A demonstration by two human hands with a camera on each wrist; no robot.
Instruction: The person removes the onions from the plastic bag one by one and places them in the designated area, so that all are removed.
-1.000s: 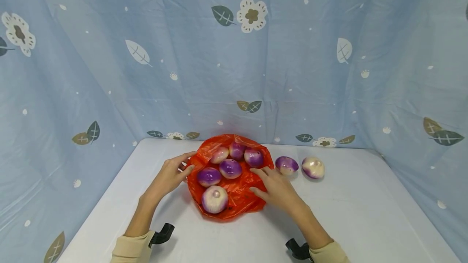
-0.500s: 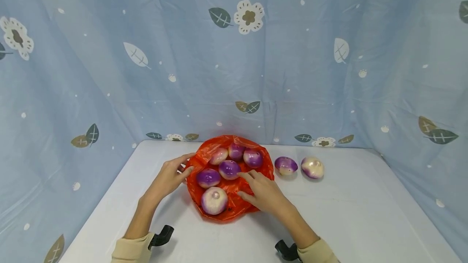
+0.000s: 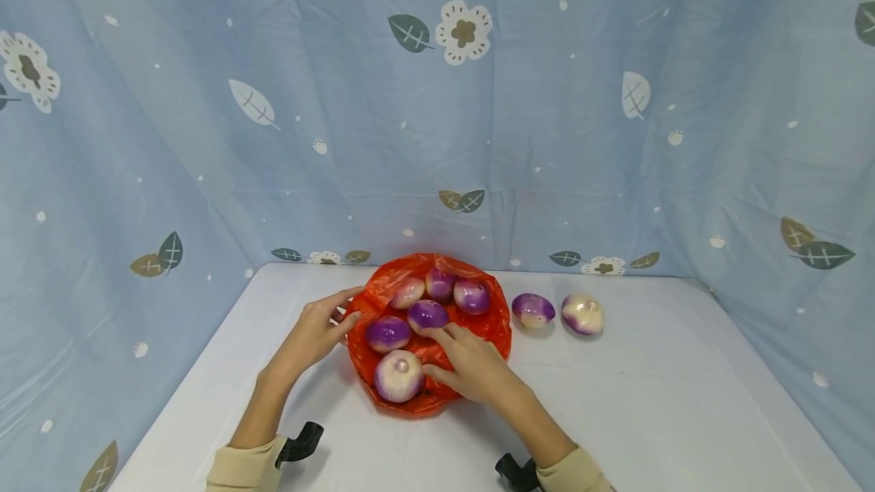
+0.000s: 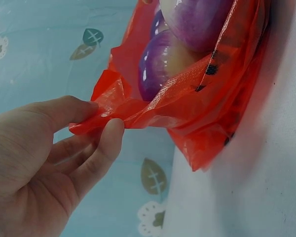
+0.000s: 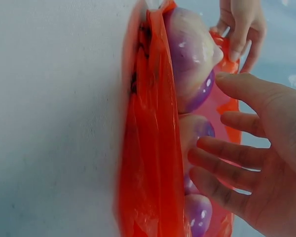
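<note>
Beyond the fingertips of the left hand point(image 3: 316, 331) and the right hand point(image 3: 476, 367), a blue curtain point(image 3: 437, 127) printed with leaves and flowers hangs in soft folds. Beneath the fingers spreads a white table point(image 3: 656, 401). Between the two hands sits a red plastic bag point(image 3: 500, 323), its mouth wide and facing up. The left hand pinches the bag's left rim — a fold of plastic runs between thumb and fingers. The right hand reaches over the bag's right side, its fingers loosely extended and apart.

Just left of the right thumb lies a mostly white onion point(image 3: 399, 376), nub upward, in the bag; whether the two touch, I cannot tell. Well to the right of the right fingers, on the table, rests a white-and-purple onion point(image 3: 582, 315), with a purple-topped onion point(image 3: 533, 310) near it, closer to those fingers. Inside the bag, a dark purple onion point(image 3: 428, 313) sits just past the right fingertips and a second dark purple onion point(image 3: 388, 333) to their left. Farther past them cluster a glossy purple onion point(image 3: 472, 298), a two-tone onion point(image 3: 440, 284) and a pinkish onion point(image 3: 407, 293).
</note>
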